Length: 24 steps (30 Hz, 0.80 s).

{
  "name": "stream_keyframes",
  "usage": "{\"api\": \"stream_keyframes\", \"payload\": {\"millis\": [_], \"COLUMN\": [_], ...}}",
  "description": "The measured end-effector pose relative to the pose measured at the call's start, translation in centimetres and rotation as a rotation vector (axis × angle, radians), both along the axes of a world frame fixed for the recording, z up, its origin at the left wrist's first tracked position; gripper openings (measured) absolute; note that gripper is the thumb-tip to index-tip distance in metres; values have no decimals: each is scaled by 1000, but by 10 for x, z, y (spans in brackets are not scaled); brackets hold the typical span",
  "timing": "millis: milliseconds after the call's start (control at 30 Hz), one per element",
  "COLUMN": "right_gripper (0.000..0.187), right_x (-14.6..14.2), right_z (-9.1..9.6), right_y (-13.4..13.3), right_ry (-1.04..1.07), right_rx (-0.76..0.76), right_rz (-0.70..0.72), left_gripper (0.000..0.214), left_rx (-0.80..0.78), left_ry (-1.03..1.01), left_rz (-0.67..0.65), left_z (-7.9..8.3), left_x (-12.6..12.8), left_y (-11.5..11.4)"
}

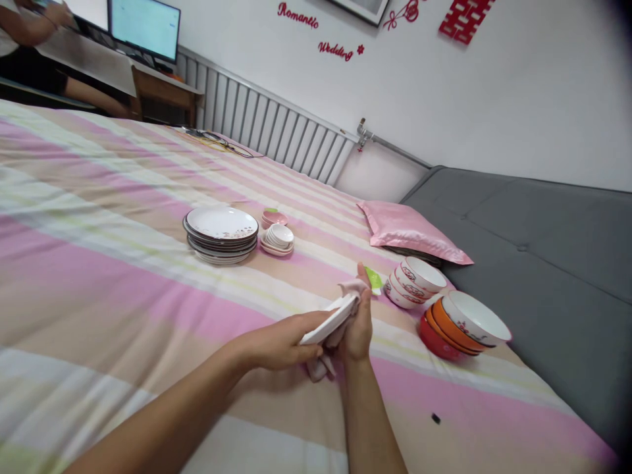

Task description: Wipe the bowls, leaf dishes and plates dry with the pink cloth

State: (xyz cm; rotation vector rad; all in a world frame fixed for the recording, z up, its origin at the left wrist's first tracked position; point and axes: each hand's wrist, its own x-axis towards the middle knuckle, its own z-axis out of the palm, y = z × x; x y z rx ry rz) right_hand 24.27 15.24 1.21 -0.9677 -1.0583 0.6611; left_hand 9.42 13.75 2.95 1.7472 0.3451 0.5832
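Note:
My left hand (281,339) grips the near edge of a white dish (326,325), which is tilted and seen nearly edge-on. Whether it is one dish or more, I cannot tell. Against its far side, my right hand (360,332) presses a pale pink cloth (322,368) that folds over the rim and hangs below. Both hands are over the striped bed cover (276,421). Right of them stand stacked patterned white bowls (412,283) and a stack of larger orange, red and white bowls (459,326). A small green item (374,280) shows just behind my right hand.
Stacked plates (221,230) stand on the bed, beside small white dishes (278,238) and pink dishes (273,218). A pink pillow (415,230) lies by the grey headboard (538,243). Cables (222,141) lie farther back. A person (29,39) sits at a desk, far left.

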Motion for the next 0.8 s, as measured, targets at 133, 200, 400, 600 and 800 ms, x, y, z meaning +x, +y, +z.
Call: {"api": "stream_keyframes", "payload": {"millis": [133,200,400,600,800], "right_gripper": [54,54,53,48,47], "right_x": [12,16,11,-6,-21], "right_z": [-6,-8,-5,5,11], "right_y": [12,15,11,-10,-27], "right_ry": [370,427,373,-104,-767], "right_rx": [-158,-246,-154,74,272], "right_rz": [32,38,19,-62,-60], "left_gripper": [32,39,38,21,24], "left_rx": [-71,-89,-94,-171,-164], "left_ry": [-10,-4,-24,-98,-33], "left_rz": [-77,-69,-59,-69,209], "left_z": [2,1,-4,-3,-4], "left_x": [2,3,3,0,-7], "left_y": [-3,-5,-2,2,4]}}
